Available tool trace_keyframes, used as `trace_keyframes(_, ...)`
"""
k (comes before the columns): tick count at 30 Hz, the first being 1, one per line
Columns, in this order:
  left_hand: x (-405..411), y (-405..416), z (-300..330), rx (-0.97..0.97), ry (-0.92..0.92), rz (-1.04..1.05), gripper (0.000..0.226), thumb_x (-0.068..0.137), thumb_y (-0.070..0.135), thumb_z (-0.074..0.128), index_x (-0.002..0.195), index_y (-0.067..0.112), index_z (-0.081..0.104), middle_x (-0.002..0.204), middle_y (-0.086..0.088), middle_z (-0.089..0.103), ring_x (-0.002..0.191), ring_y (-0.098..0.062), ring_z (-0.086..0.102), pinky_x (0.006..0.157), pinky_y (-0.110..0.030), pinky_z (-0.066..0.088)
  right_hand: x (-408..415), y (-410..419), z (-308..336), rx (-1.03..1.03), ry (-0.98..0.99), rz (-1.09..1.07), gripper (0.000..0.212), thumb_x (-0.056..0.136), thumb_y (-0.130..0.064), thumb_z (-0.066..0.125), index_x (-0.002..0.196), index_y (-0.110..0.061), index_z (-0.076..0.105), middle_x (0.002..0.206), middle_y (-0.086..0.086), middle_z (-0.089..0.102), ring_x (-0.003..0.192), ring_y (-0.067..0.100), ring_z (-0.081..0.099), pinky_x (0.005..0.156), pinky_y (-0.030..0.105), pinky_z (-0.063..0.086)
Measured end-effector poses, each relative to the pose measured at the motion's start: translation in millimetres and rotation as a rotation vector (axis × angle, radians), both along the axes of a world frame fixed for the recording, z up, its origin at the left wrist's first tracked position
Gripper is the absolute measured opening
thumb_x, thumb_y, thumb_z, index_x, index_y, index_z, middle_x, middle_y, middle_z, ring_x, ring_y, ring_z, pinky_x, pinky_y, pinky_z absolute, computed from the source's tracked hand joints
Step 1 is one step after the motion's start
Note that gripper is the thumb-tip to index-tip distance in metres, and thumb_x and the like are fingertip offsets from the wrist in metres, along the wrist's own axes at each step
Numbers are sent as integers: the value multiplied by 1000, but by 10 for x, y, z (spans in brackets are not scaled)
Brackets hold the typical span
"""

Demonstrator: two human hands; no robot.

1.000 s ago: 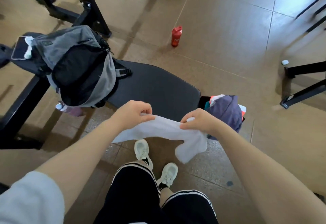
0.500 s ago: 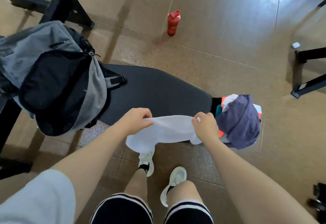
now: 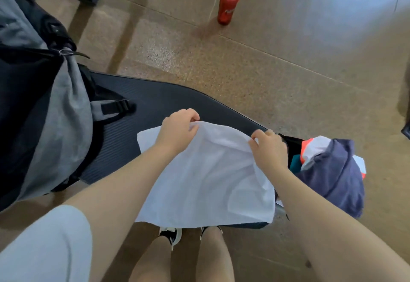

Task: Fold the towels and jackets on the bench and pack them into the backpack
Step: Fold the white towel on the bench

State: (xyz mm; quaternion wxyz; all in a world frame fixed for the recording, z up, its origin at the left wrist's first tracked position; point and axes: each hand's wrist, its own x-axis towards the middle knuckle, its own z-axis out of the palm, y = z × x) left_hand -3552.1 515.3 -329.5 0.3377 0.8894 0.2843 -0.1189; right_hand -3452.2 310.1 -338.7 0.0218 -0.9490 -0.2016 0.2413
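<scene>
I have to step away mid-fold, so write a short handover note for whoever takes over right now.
Left hand: pinches the towel's far edge.
Right hand: pinches the same edge, further right.
Towel: white, spread over the bench, near edge hanging toward you.
Backpack: on the bench's left end.
Jackets: piled at the right end, unfolded.
Done: towel laid out.
Left: fold it, fold the jackets, pack everything.

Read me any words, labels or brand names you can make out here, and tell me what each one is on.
No text can be read.
Red bottle on the floor: a darker mark on its side, too blurred to read.
Grey and black backpack: no label legible.
White towel and pile of jackets: no print visible.
</scene>
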Motion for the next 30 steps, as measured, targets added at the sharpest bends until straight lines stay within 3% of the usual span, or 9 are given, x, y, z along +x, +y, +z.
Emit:
trace_keyframes(3, -188, 42, -210, 54, 30, -17, 42, 86, 12, 55, 128, 11, 51, 130, -7, 51, 121, -27, 44, 98, -37, 32, 66, -35, -149, -200, -110, 191, 23, 94, -29, 47, 106, -12, 56, 111, 15, 55, 104, 35, 49, 83, 39, 35)
trace_keyframes(5, -417, 88, -176, 35, 18, 10, 47, 84, 5, 55, 130, 4, 48, 136, -12, 47, 127, -29, 40, 105, -34, 27, 74, -16, -112, -342, -103, 299, 30, 94, -32, 46, 115, -12, 49, 117, 13, 55, 107, 33, 51, 87, 39, 37)
trace_keyframes(9, -900, 213, -28, -67, 112, 145, 38, 87, 5, 49, 125, 8, 52, 133, -5, 46, 123, -26, 41, 101, -35, 35, 48, 371, 132, -537, -181, 515, 33, 93, -28, 46, 122, -13, 46, 120, 9, 53, 108, 29, 52, 90, 37, 40)
trace_keyframes(12, -1212, 254, 29, -148, 180, 319, 33, 92, 9, 45, 124, 11, 53, 132, -3, 45, 118, -20, 44, 93, -28, 37, -153, 863, 252, -256, -2, 665, 28, 96, -25, 41, 120, -13, 48, 121, 7, 49, 110, 28, 48, 91, 35, 35)
trace_keyframes(15, -1496, 198, -29, -169, 232, 468, 30, 94, 11, 44, 123, 10, 54, 130, -5, 48, 115, -21, 47, 93, -32, 41, -465, 1362, 263, 45, 251, 692, 30, 98, -25, 37, 122, -13, 50, 122, 6, 49, 109, 28, 47, 88, 34, 34)
trace_keyframes(20, -1876, 64, -202, -128, 307, 590, 32, 95, 21, 48, 125, 10, 51, 124, -9, 49, 112, -27, 49, 90, -42, 44, -924, 1898, 0, 303, 91, 596, 24, 96, -20, 46, 116, -10, 56, 120, 10, 52, 107, 31, 48, 86, 36, 34)
trace_keyframes(25, -1956, -53, -267, -67, 343, 446, 28, 92, 29, 52, 109, 7, 55, 109, -10, 49, 101, -28, 50, 78, -37, 44, -993, 2034, -213, -26, 23, 779, 30, 93, -37, 50, 115, -17, 49, 107, 0, 56, 104, 26, 47, 92, 35, 26)
trace_keyframes(28, -1944, -83, -235, -106, 335, 449, 15, 93, 25, 47, 95, 10, 51, 97, -5, 46, 90, -22, 47, 70, -32, 40, -978, 2007, -195, -135, 31, 952, 22, 92, -30, 49, 108, -16, 54, 102, 2, 57, 99, 25, 46, 87, 34, 28)
trace_keyframes(30, -1939, -66, -168, -219, 274, 499, 16, 92, 22, 47, 79, 17, 41, 87, 1, 41, 78, -19, 44, 63, -30, 34, -912, 1964, -152, -97, 113, 951, 19, 92, -23, 48, 105, -14, 59, 105, 5, 53, 99, 27, 46, 83, 34, 32)
